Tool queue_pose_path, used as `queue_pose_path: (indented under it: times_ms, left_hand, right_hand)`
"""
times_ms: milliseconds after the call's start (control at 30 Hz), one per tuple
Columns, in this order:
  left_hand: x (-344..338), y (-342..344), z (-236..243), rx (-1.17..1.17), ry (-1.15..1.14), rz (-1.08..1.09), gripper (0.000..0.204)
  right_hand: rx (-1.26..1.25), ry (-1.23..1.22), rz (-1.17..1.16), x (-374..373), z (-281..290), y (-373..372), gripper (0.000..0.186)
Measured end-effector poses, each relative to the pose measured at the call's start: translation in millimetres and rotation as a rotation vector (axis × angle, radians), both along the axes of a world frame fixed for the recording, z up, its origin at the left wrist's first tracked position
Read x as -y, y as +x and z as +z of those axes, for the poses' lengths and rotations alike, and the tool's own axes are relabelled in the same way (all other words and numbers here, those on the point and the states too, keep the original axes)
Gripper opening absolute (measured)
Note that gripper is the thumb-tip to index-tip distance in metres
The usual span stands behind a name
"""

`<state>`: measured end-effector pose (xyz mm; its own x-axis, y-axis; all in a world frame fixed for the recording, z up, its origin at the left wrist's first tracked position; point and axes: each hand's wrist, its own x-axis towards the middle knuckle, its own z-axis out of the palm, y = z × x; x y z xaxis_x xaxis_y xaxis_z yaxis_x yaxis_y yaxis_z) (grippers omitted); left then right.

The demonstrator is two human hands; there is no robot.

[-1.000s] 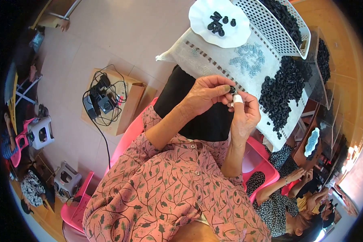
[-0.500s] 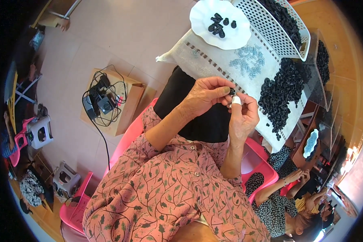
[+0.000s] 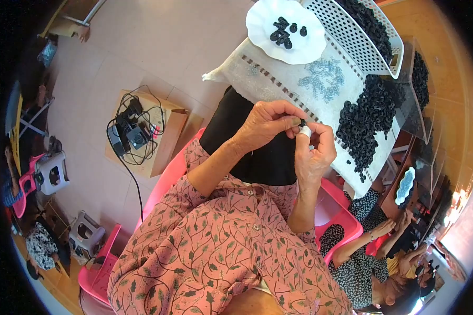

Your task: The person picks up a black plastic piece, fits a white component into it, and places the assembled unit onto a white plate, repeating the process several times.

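Observation:
Above my lap, my left hand (image 3: 270, 125) pinches a small black part (image 3: 302, 123) between thumb and forefinger. My right hand (image 3: 315, 149) meets it from the other side, its taped thumb pressed against the black part; its fingers are closed, and anything else tiny in them is hidden. Just beyond lies a cloth-covered tabletop (image 3: 284, 76). On it are a heap of small black parts (image 3: 368, 123), a scatter of small clear bluish pieces (image 3: 323, 80), and a white wavy-rimmed plate (image 3: 257, 39) bearing several black parts.
A white perforated basket (image 3: 341, 37) full of black parts stands at the table's far right, beside a clear bin (image 3: 415, 100). On the floor at left, a cardboard box (image 3: 168, 134) carries cables and adapters. Another person (image 3: 360, 268) works at the lower right, near pink chairs (image 3: 347, 231).
My right thumb has shifted slightly left and down over the black part. My left hand stays nearly still. At the lower right, the other person's hands have moved slightly apart.

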<state>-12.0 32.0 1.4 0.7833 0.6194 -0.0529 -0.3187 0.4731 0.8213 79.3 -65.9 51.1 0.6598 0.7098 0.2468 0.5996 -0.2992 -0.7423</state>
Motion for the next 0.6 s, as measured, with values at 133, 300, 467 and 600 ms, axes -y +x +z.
queue_pose_path:
  times_ms: [133, 300, 467, 600]
  left_hand:
    - [1, 0, -1, 0.008, 0.009, -0.005, 0.013]
    - [3, 2, 0, 0.039, -0.115, -0.011, 0.016]
    - [2, 0, 0, -0.06, -0.227, 0.034, 0.018]
    - [2, 2, -3, -0.025, -0.305, 0.06, 0.017]
  right_hand:
    - [0.009, 0.018, 0.013, 0, 0, 0, 0.014]
    - [-0.221, 0.108, -0.013, 7, -13, 3, 0.012]
    - [-0.11, 0.101, -0.042, 5, -22, 12, 0.012]
    - [0.16, 0.041, 0.015, -3, -33, 23, 0.014]
